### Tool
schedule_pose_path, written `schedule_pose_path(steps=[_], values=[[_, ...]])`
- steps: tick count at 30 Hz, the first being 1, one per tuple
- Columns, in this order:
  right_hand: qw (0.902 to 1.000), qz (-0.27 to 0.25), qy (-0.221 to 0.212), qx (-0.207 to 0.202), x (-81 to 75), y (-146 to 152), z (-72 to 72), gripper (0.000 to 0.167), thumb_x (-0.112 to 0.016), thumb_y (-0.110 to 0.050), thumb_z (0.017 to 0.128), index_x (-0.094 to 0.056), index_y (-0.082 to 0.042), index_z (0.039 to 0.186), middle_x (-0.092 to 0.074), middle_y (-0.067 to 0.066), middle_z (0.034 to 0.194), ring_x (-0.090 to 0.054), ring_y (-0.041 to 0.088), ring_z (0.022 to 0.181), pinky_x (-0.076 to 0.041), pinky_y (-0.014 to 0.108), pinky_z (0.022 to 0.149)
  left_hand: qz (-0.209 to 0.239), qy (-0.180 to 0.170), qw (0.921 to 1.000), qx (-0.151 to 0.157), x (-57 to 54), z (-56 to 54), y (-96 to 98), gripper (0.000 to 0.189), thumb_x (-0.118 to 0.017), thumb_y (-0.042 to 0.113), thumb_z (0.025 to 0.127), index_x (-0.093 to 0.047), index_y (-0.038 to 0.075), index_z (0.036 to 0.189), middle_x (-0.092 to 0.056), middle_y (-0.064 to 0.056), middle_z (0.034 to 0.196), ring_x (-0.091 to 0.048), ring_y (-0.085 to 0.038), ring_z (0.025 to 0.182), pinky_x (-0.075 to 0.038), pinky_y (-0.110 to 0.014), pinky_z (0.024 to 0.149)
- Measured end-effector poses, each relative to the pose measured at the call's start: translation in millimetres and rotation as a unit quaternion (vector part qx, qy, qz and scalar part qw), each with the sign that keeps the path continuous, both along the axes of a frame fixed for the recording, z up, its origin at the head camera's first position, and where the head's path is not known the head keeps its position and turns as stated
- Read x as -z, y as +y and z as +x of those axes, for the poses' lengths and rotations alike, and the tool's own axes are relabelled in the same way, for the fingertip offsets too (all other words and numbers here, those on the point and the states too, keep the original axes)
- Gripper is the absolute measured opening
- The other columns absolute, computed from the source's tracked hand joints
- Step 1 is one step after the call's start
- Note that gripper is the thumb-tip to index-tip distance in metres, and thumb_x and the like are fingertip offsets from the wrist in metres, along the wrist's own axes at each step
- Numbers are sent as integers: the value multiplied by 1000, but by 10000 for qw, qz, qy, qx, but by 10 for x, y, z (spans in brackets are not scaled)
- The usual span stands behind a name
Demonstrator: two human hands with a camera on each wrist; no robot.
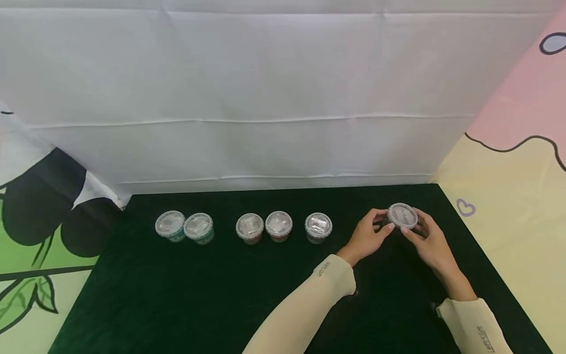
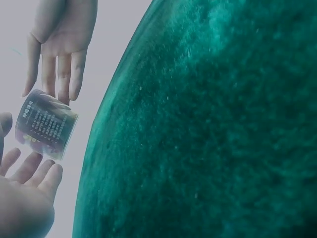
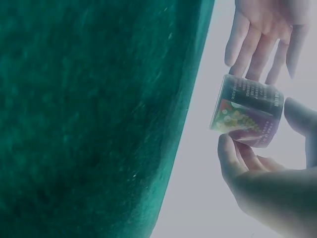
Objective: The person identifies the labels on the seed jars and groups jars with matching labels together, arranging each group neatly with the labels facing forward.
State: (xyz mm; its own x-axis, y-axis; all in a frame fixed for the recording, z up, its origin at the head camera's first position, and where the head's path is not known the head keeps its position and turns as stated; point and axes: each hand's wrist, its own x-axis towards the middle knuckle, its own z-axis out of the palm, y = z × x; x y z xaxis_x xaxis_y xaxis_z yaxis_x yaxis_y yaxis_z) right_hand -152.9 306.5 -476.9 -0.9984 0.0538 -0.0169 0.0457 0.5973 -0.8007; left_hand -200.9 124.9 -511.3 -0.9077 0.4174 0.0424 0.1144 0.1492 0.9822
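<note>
At the right of the table, a small lidded plastic tub (image 1: 402, 216) is held between both hands, its round clear lid facing up. The left hand (image 1: 368, 235) grips its left side and the right hand (image 1: 433, 244) its right side, thumbs at the near edge. In the left wrist view the tub (image 2: 47, 124) shows a dark label with white print; the left hand (image 2: 29, 198) is below it and the right hand (image 2: 67, 39) above. From the right wrist, the tub (image 3: 250, 110) shows a purple and green label between the right hand (image 3: 267, 183) and the left hand (image 3: 270, 29).
Several similar lidded tubs stand in a row to the left: two teal ones (image 1: 171, 226) (image 1: 200, 228), two reddish-brown ones (image 1: 250, 228) (image 1: 279, 226) and a dark one (image 1: 318, 227). Dark green cloth (image 1: 199, 295) covers the table; a white sheet (image 1: 265, 98) hangs behind.
</note>
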Motion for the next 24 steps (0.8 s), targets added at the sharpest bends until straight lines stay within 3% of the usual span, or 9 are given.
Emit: schedule_pose_path(steps=[3,6,16,18,20,24], values=[[9998,-95,121,-121,-22,-25,69,71,-62,-18,109,-23,6,163,-36,40,158,-42,61,140,-54,19,100,2,104,9999,-82,-34,47,-36,37,-64,23,108,-55,13,143,-60,-4,148,-56,-13,138,-45,-24,116],[9989,-252,297,-257,-45,-55,135,69,-62,-15,109,-24,7,162,-37,41,156,-44,60,138,-40,-4,85,19,182,9997,-162,-68,81,-73,34,-65,22,107,-56,12,139,-62,-5,145,-58,-11,135,-45,-24,115],[9950,-638,392,-666,-140,-155,256,68,-59,-13,110,-23,1,165,-36,38,159,-42,57,138,-42,-2,88,-89,372,9992,-149,-220,177,-288,41,-70,23,105,-52,13,140,-62,-4,138,-59,-8,128,-46,-20,112],[9940,-679,417,-754,-156,-175,260,67,-58,-13,110,-23,-1,166,-36,35,160,-47,44,138,-43,-1,89,-136,431,9989,-112,-250,193,-343,47,-70,23,105,-50,13,146,-61,-5,139,-59,-8,127,-46,-20,112],[9923,-750,471,-862,-172,-199,262,66,-58,-11,110,-24,-1,166,-37,32,159,-50,23,136,-44,0,90,-196,499,9985,-59,-277,205,-401,53,-70,24,105,-48,13,151,-60,-5,139,-59,-8,127,-45,-20,112],[9885,-870,518,-1122,-205,-257,264,63,-56,-11,110,-26,-2,165,-39,29,157,-43,-13,122,-45,2,91,-383,596,9975,72,-321,228,-535,59,-70,25,105,-47,15,158,-58,-4,136,-58,-7,127,-45,-18,112]])
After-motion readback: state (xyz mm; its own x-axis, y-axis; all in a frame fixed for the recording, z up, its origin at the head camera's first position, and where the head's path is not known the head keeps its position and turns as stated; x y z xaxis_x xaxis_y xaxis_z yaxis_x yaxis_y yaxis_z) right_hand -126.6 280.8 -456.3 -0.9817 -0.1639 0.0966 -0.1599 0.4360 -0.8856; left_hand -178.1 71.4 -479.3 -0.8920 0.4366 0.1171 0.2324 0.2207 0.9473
